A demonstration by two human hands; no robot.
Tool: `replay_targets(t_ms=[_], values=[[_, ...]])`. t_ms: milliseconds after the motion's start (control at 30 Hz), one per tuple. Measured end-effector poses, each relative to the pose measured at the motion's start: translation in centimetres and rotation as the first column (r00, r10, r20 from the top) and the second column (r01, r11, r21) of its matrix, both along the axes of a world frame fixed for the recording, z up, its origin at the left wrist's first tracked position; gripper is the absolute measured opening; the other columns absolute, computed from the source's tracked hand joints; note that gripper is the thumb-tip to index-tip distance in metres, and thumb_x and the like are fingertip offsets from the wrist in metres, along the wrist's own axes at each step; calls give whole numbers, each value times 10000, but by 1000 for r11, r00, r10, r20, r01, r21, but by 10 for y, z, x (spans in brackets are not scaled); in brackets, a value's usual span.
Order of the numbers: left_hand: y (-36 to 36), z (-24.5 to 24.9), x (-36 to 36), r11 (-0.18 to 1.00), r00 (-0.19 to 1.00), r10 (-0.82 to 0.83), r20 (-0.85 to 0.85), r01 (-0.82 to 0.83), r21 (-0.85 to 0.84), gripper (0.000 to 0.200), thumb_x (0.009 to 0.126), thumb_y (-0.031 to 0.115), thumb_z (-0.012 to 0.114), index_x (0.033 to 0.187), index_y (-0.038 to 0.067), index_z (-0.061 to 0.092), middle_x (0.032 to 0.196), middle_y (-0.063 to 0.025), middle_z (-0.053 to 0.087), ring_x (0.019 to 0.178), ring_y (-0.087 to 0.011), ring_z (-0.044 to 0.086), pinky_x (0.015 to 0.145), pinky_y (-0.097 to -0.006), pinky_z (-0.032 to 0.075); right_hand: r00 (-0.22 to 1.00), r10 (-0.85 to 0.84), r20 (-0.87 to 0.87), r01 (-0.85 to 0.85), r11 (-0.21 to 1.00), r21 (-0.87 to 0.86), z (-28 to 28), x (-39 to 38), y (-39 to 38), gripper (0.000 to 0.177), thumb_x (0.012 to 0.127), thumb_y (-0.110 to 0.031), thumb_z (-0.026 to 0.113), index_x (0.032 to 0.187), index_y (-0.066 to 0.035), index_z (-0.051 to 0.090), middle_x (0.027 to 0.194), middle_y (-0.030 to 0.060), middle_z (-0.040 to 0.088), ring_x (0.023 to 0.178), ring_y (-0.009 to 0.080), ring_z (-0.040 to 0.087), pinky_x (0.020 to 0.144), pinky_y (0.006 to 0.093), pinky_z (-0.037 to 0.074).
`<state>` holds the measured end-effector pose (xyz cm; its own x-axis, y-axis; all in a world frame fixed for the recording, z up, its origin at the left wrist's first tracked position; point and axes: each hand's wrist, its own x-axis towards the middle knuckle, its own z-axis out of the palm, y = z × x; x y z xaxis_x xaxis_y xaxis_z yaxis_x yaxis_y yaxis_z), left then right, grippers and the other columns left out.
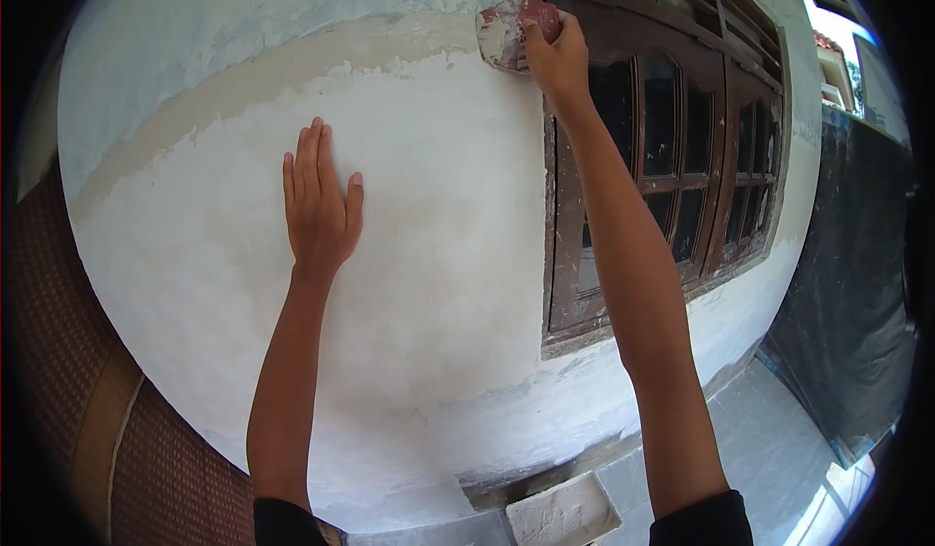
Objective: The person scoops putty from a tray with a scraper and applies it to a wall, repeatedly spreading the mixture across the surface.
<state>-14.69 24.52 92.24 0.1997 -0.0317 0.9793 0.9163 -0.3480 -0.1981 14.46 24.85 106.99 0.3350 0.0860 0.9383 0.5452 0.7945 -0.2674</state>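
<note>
My right hand [557, 57] is raised high and grips a putty scraper [504, 32] with a red handle and a white-smeared blade. The blade lies against the wall [438, 254] at the upper edge of the fresh white plaster, just left of the window frame. My left hand [319, 203] rests flat on the white plastered wall, fingers together and pointing up, holding nothing.
A dark brown wooden window [672, 176] with glass panes stands right of the plastered area. A plaster-covered board [563, 512] lies on the tiled floor below. A black sheet [857, 283] hangs at the right. A brown patterned surface [68, 351] is at the left.
</note>
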Motion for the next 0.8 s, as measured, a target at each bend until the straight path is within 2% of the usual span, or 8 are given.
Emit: replay_targets(t_ms=[200,300,367,400,467,567,700,800], values=[[-1,0,6,1000,1000,6,29,-6,5,614,974,169,474,1530,12,268,1593,-112,305,1491,-280,245,1210,-504,178,932,214,-292,-187,975,116,-3,42,13,379,903,-173,636,1209,37,559,1082,188,692,1001,262,677,909,367,508],[-1,-1,4,1000,1000,12,25,-12,0,618,971,165,477,1531,11,267,1596,-110,299,1490,-283,250,1208,-504,183,974,213,-80,-203,972,116,-2,6,10,370,909,-154,626,1205,54,549,1077,195,690,975,255,686,885,369,525],[-1,0,1,1000,1000,10,5,-10,-6,621,970,165,483,1532,11,267,1600,-110,288,1490,-282,251,1206,-502,187,998,-37,46,32,996,86,-3,-5,11,354,920,-138,615,1203,63,543,1107,200,671,945,240,691,821,353,551],[-2,0,1,1000,1000,12,3,-12,-7,621,970,165,483,1532,11,267,1600,-110,288,1490,-282,251,1206,-502,187,998,-34,43,30,996,85,-5,-2,6,354,920,-138,615,1203,63,543,1107,200,671,945,240,691,821,353,551],[-4,0,2,999,999,38,13,-38,-1,635,955,184,530,1517,-3,300,1586,-119,322,1482,-273,277,1211,-480,206,983,84,-161,-90,995,-32,-10,17,-10,343,925,-125,608,1205,59,537,1109,195,668,930,227,694,758,334,566],[-5,0,6,999,999,40,28,-40,14,625,961,188,511,1516,-6,300,1583,-119,327,1482,-275,278,1211,-479,204,900,277,-337,-251,961,117,-11,42,-5,356,924,-139,616,1213,51,530,1114,179,666,933,209,689,760,336,560],[-3,0,4,999,999,48,25,-48,6,624,960,189,512,1515,-6,302,1578,-121,333,1481,-277,279,1209,-480,208,983,151,-108,-137,983,122,-4,-8,-4,362,923,-187,618,1199,36,539,1082,194,680,977,278,684,908,390,505],[-2,0,2,999,999,39,9,-39,8,630,957,188,528,1514,-4,304,1575,-122,335,1478,-279,285,1209,-483,211,996,90,15,-91,994,56,-8,-37,-11,400,915,-200,625,1217,45,533,1054,220,689,979,322,686,905,402,507]])
